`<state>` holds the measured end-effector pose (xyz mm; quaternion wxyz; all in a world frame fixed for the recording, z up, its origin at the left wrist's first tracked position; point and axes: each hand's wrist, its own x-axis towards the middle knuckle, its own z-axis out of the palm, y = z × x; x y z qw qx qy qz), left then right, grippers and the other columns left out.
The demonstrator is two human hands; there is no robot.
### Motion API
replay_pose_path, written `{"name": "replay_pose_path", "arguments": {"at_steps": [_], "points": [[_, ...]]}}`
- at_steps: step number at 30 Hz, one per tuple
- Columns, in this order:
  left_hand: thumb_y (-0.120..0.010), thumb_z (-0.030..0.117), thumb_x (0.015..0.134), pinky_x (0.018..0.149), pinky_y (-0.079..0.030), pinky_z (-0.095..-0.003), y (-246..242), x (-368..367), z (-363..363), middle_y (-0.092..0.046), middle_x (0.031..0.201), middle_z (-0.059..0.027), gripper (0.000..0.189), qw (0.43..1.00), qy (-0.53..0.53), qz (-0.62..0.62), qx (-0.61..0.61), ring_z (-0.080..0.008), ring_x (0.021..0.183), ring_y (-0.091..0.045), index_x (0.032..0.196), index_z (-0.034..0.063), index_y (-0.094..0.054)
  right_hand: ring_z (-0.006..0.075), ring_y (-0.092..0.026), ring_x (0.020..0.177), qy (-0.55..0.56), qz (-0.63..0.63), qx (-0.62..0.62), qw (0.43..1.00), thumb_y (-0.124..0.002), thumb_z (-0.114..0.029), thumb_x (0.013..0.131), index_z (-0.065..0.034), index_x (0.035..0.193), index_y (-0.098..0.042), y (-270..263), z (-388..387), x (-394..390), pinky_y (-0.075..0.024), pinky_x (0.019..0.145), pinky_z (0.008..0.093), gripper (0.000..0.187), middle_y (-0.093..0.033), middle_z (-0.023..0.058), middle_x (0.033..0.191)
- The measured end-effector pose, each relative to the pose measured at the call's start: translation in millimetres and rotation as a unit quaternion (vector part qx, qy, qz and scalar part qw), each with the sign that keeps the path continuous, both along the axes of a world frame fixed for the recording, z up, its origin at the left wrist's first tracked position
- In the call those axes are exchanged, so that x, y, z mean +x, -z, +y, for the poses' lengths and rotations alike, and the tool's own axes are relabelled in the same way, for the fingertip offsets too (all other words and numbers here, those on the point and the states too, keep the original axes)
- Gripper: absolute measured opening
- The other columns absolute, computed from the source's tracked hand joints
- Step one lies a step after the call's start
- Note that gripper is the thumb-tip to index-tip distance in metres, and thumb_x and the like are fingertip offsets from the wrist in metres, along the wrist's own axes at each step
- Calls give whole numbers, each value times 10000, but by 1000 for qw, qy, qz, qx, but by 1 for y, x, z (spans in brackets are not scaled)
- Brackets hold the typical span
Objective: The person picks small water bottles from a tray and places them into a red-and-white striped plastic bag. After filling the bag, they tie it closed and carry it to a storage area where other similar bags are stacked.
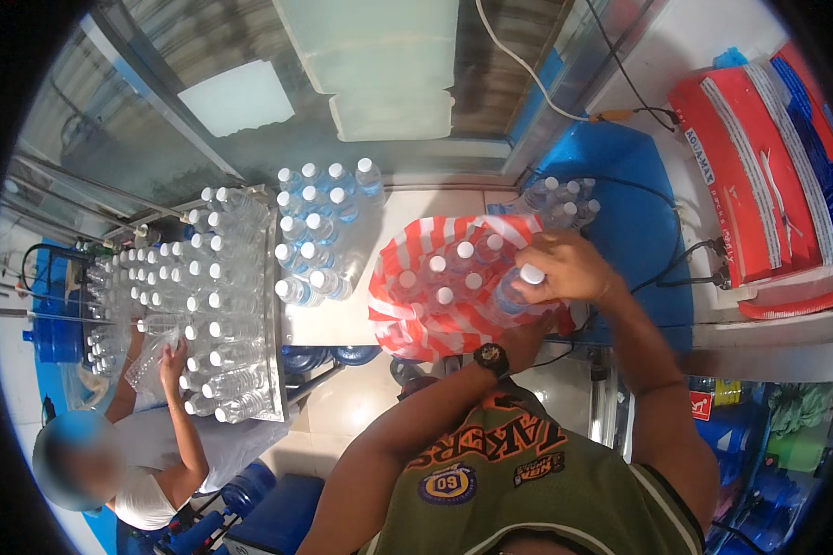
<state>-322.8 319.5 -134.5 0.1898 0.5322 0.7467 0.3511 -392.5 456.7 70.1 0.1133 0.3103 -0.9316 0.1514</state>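
Observation:
A red-and-white striped plastic bag lies open on the white counter, with several clear water bottles standing in it, white caps up. At the bag's right side, my right hand grips one white-capped bottle near its top; this bottle leans slightly. Against the bag's near right edge is my left hand, below a dark wristwatch. Its fingers are mostly hidden, so its hold on the bag does not show. Behind the bag, more capped bottles stand close together near the blue wall panel.
Left of the bag, rows of labelled bottles stand on the counter. A metal table beyond carries many capped bottles. Another person handles clear plastic there. Cables hang by a red box at right.

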Motion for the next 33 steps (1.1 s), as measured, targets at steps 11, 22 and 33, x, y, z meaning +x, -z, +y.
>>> {"name": "replay_pose_path", "arguments": {"at_steps": [11, 22, 33], "points": [[-565, -127, 766, 836, -585, -492, -19, -18, -13, -551, 1415, -247, 926, 998, -30, -64, -1, -423, 1037, -686, 1622, 98, -289, 297, -680, 842, 18, 85, -37, 996, -855, -355, 775, -95, 1041, -694, 162, 22, -22, -557, 799, 428, 406, -690, 99, 926], [-677, 129, 886, 1051, -500, -525, -49, -16, -140, -500, 1511, -230, 676, 995, -100, -26, -18, -412, 1279, -590, 1519, 85, -444, 300, -704, 874, 105, 115, -148, 977, -841, -248, 846, -65, 1050, -724, 99, -18, -19, -578, 805, 403, 298, -714, 78, 903], [-588, 156, 920, 1131, -417, -496, -47, -3, -169, -660, 1263, -161, 436, 957, -189, 64, -210, -338, 1192, -633, 1341, 42, -611, 299, -520, 1294, -358, 29, -11, 933, -737, -397, 901, -176, 1411, -608, 136, -234, -202, -420, 1093, 447, 571, -570, 94, 1373]]}}
